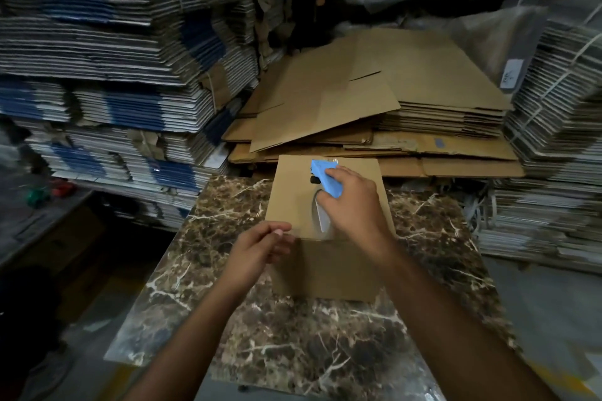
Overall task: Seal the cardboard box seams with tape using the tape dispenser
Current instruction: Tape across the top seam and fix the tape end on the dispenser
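A brown cardboard box [293,192] stands on a marble-patterned table [293,335]. My right hand [355,205] grips a blue tape dispenser [325,176] and holds it on the box's top, near the middle seam. A roll of clear tape [321,218] shows under the hand. My left hand [260,244] rests at the box's near top edge, left of the dispenser, fingers curled against the cardboard. The seam itself is mostly hidden by my right hand.
Flattened brown cardboard sheets [374,91] are piled right behind the box. Tall stacks of folded white and blue cartons [114,75] rise at the left, and more bundles [553,140] at the right. A grey floor lies around the table.
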Demonstrator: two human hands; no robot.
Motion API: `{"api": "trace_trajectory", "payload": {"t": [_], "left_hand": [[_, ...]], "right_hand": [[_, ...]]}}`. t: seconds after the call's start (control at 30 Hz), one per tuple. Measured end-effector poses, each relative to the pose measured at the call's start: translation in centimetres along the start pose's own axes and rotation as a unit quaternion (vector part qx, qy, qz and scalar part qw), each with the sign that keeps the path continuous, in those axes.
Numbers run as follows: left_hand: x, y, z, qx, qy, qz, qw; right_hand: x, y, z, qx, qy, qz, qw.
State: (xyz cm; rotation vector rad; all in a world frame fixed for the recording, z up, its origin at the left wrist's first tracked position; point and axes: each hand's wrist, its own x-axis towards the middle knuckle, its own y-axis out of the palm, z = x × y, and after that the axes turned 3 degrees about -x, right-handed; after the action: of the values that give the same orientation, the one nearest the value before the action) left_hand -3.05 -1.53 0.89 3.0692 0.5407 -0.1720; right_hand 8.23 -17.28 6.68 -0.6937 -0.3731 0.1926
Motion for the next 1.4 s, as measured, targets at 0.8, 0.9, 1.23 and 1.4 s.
{"api": "trace_trajectory", "payload": {"t": [0.8, 0.9, 1.23, 1.4], "left_hand": [[15.1, -2.1, -2.2, 0.025, -0.021, 0.119, 0.992], [14.9, -1.8, -2.7, 0.010, -0.056, 0.142, 0.988], [12.4, -0.2, -3.1, -0.227, -0.181, 0.088, 0.953], [10.9, 0.1, -2.0, -0.245, -0.204, 0.059, 0.946]], "right_hand": [[3.2, 1.8, -4.1, 0.501, 0.316, 0.153, 0.791], [3.4, 1.3, -5.3, 0.536, 0.337, 0.154, 0.759], [2.8, 1.0, -7.5, 0.679, 0.263, 0.140, 0.671], [2.8, 0.4, -7.6, 0.530, 0.198, 0.107, 0.817]]}}
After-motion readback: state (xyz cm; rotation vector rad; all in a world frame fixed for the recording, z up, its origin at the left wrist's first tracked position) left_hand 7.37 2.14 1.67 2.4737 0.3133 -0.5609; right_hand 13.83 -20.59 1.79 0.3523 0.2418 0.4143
